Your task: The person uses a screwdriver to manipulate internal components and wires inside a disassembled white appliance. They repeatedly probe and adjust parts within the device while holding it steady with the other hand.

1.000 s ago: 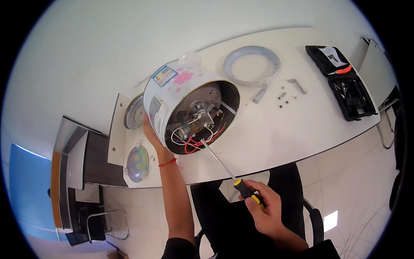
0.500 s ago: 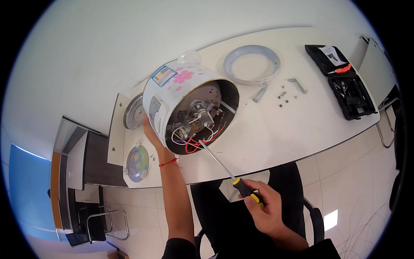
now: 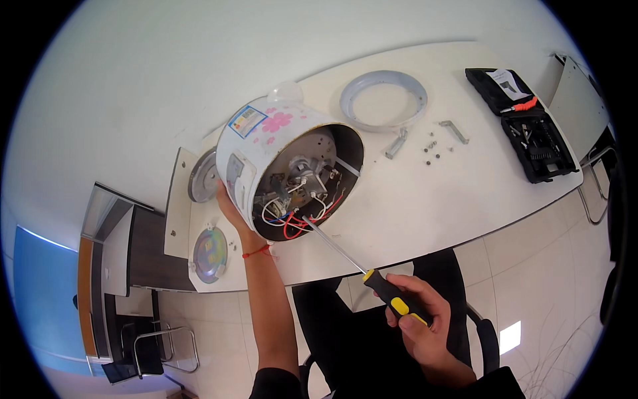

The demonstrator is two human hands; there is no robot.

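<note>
A white rice cooker body (image 3: 266, 143) with pink flowers lies tilted on its side, its open underside toward me. Red and white wires and metal parts show inside. My left hand (image 3: 230, 207) supports it at the lower left, with the fingers mostly hidden behind its wall. In my right hand (image 3: 425, 319) is a screwdriver (image 3: 396, 299) with a black and yellow handle, gripped between thumb and fingers. Its shaft reaches into the opening beside the wires, and the tip's exact contact cannot be made out.
On the white table (image 3: 399, 206) lie a grey ring (image 3: 349, 100), two metal brackets (image 3: 396, 143) (image 3: 454, 132) and several small screws (image 3: 428, 155). A black tool case (image 3: 541, 146) is open at the right. A round lid (image 3: 203, 176) and a shiny metal disc (image 3: 211, 256) lie left.
My right hand has shifted slightly right and down, and its grip has turned, showing more of the screwdriver handle. The shaft remains in the opening. My left hand stays against the cooker.
</note>
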